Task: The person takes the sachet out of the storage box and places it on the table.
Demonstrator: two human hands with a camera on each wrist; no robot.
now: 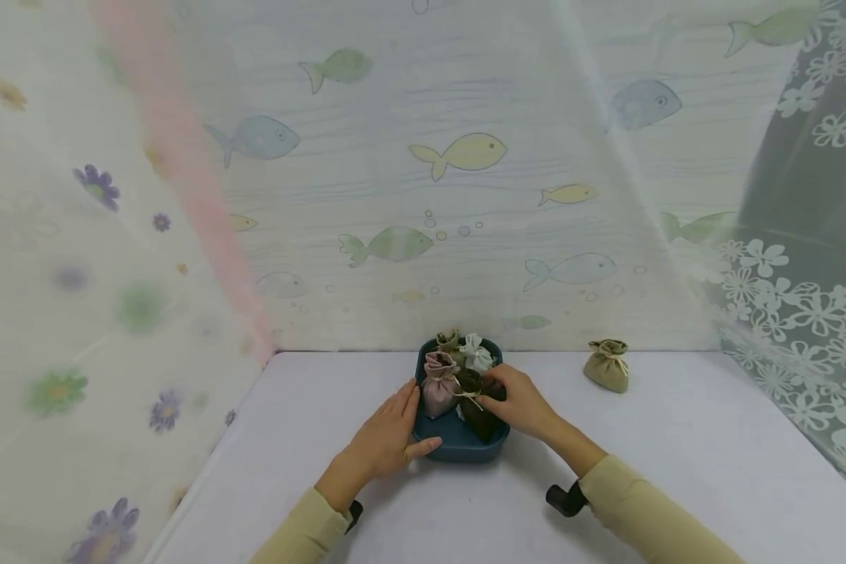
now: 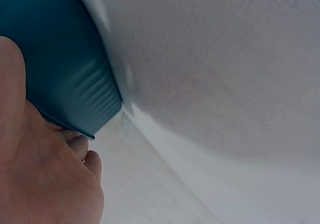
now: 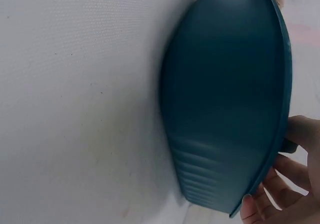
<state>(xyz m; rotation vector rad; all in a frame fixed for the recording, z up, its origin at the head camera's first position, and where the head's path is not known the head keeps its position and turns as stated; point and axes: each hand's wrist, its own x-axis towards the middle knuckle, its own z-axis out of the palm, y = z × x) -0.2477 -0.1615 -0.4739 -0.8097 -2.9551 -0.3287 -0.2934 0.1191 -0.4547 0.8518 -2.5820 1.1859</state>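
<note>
Dark pouch (image 1: 481,407): my right hand (image 1: 520,404) pinches it inside the blue tray (image 1: 458,448).
Left hand (image 1: 388,439): I keep fingers straight against the tray's side.

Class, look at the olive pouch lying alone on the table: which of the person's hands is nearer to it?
Right. The right hand is at the blue bowl, nearer the olive pouch; the left hand rests on the bowl's far side.

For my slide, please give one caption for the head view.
Left hand steadies a blue bowl; right hand grips a dark pouch.
</note>
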